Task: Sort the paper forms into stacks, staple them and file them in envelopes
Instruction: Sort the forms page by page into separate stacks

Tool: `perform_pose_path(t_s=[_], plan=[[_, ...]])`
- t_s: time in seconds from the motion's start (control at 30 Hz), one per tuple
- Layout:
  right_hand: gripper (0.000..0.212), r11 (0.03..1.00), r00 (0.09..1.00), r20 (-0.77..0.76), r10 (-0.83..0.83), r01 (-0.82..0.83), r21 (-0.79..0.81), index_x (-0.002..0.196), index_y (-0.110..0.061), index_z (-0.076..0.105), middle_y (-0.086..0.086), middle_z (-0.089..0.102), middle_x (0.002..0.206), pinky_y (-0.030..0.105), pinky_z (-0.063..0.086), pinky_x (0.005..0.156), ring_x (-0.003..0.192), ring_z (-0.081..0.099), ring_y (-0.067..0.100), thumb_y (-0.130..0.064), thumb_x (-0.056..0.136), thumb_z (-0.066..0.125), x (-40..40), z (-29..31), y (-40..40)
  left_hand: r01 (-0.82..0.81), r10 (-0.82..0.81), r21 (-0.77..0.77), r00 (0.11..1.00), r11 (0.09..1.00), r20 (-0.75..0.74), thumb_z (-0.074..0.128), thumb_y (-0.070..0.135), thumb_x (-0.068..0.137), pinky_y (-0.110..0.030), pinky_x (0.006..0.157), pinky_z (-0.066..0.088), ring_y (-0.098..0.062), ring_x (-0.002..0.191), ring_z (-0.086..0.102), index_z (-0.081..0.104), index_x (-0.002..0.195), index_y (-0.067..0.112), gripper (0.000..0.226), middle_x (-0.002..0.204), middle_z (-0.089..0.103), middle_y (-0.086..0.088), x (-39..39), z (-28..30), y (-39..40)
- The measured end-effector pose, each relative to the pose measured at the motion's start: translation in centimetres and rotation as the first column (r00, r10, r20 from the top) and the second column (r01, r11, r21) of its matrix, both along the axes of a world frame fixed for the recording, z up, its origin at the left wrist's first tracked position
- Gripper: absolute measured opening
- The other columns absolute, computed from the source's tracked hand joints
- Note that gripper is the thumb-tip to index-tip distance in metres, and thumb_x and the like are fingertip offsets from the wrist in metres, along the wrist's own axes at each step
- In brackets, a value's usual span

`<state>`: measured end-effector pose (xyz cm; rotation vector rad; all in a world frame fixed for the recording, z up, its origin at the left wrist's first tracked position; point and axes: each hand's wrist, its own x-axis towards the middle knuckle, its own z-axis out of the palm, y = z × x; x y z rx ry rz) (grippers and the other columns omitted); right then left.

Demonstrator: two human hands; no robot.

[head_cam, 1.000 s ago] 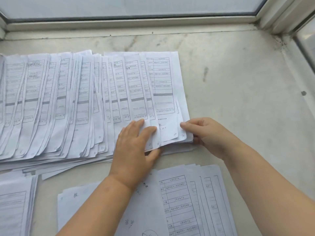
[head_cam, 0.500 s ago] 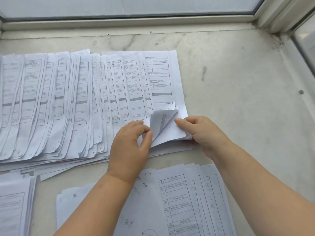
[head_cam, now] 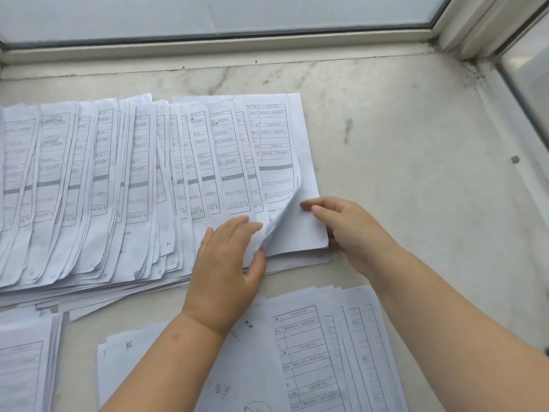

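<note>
On the pale stone tabletop (head_cam: 401, 173), below a window frame (head_cam: 225, 40), a long fanned row of printed forms (head_cam: 124, 185) overlaps from left to right. Left hand (head_cam: 228, 272) rests on the row's right end, fingers extended, thumb and fingers lifting the curled lower corner of the top sheet (head_cam: 276, 162). Right hand (head_cam: 347, 230) holds the right edge of the blank sheet beneath (head_cam: 300, 230), fingers bent over its top, thumb hidden. Nearer the person lie a second stack (head_cam: 326, 352) and a third stack (head_cam: 26, 361) at far left.
</note>
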<state>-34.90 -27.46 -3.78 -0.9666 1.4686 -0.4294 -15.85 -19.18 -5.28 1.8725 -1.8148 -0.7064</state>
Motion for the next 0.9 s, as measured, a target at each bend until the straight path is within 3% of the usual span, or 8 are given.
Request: perform_pose_path(t_s=[0.13, 0.23, 0.33, 0.43, 0.5, 0.6, 0.77, 0.9], plan=[[0.062, 0.994, 0.997, -0.026, -0.072, 0.070, -0.090, 0.138, -0.038, 0.037, -0.003, 0.074, 0.099, 0.038, 0.057, 0.078, 0.090, 0.070, 0.017, -0.013, 0.088, 0.062, 0.4, -0.1, 0.6, 0.064, -0.059, -0.041, 0.994, 0.997, 0.094, 0.040, 0.029, 0.080, -0.054, 0.115, 0.025, -0.024, 0.134, 0.040, 0.050, 0.134, 0.014, 0.057, 0.140, 0.049, -0.004, 0.1, -0.8, 0.7], [0.062, 0.985, 0.992, -0.122, -0.045, 0.024, -0.170, 0.140, -0.033, 0.036, -0.006, 0.075, 0.095, 0.044, 0.057, 0.082, 0.090, 0.071, 0.019, -0.017, 0.087, 0.065, 1.2, -0.1, 0.6, 0.098, -0.091, -0.047, 0.987, 0.994, 0.136, 0.031, 0.019, 0.078, -0.050, 0.114, 0.018, -0.027, 0.137, 0.036, 0.043, 0.139, 0.015, 0.062, 0.146, 0.044, -0.012, -0.8, -1.6, 1.0], [0.057, 0.982, 0.992, -0.122, -0.013, -0.010, -0.187, 0.134, -0.035, 0.042, -0.004, 0.076, 0.094, 0.049, 0.057, 0.083, 0.088, 0.072, 0.024, -0.007, 0.088, 0.059, 1.2, 0.3, 0.2, -0.034, 0.028, -0.145, 0.998, 0.989, -0.048, 0.027, 0.009, 0.083, -0.044, 0.116, 0.022, -0.020, 0.135, 0.041, 0.046, 0.140, 0.014, 0.061, 0.143, 0.049, -0.007, -0.1, -1.0, 0.6], [0.059, 0.983, 0.997, 0.057, -0.046, 0.056, -0.176, 0.130, -0.034, 0.044, 0.001, 0.076, 0.096, 0.045, 0.058, 0.083, 0.087, 0.073, 0.025, 0.004, 0.087, 0.053, 0.2, 1.6, -0.5, -0.219, 0.136, -0.273, 0.946, 0.937, -0.294, 0.034, -0.006, 0.087, -0.031, 0.116, 0.028, -0.005, 0.136, 0.039, 0.044, 0.140, 0.009, 0.056, 0.141, 0.047, 0.005, 0.8, 0.9, 0.5], [0.059, 0.983, 0.990, 0.133, -0.052, 0.074, -0.170, 0.133, -0.031, 0.044, 0.005, 0.076, 0.095, 0.039, 0.056, 0.078, 0.084, 0.072, 0.025, 0.006, 0.088, 0.052, -0.3, 2.1, -0.4, -0.259, 0.148, -0.339, 0.936, 0.905, -0.318, 0.035, -0.010, 0.087, -0.036, 0.116, 0.030, -0.006, 0.137, 0.039, 0.044, 0.140, 0.009, 0.058, 0.141, 0.046, 0.006, 1.2, 1.8, 0.6], [0.061, 0.987, 0.999, 0.041, 0.008, -0.002, -0.162, 0.136, -0.027, 0.046, 0.001, 0.076, 0.086, 0.038, 0.054, 0.075, 0.079, 0.070, 0.025, 0.007, 0.085, 0.052, 0.0, 1.2, 1.0, -0.177, 0.109, -0.328, 0.970, 0.928, -0.217, 0.034, -0.006, 0.087, -0.045, 0.117, 0.026, -0.015, 0.139, 0.038, 0.039, 0.143, 0.018, 0.061, 0.145, 0.046, -0.001, 1.5, 1.1, 0.8], [0.057, 0.970, 0.991, -0.133, -0.018, -0.015, -0.243, 0.137, -0.032, 0.044, -0.015, 0.051, 0.052, 0.013, 0.037, 0.053, 0.053, 0.046, 0.005, -0.005, 0.088, 0.057, 0.6, -0.9, 2.2, 0.080, -0.061, -0.156, 0.990, 0.984, 0.126, 0.041, 0.000, 0.077, -0.056, 0.108, 0.028, -0.036, 0.130, 0.046, 0.049, 0.135, 0.017, 0.061, 0.138, 0.053, -0.015, 0.5, -1.8, 0.8], [0.054, 0.971, 0.989, -0.141, -0.050, 0.016, -0.237, 0.138, -0.031, 0.045, -0.007, 0.069, 0.078, 0.012, 0.044, 0.063, 0.071, 0.059, 0.006, -0.013, 0.089, 0.061, 0.6, -0.2, 2.7, 0.073, -0.066, -0.045, 0.988, 0.996, 0.143, 0.042, -0.004, 0.073, -0.053, 0.109, 0.021, -0.039, 0.132, 0.043, 0.055, 0.132, 0.021, 0.065, 0.139, 0.051, -0.016, 0.3, -2.2, 0.8]])
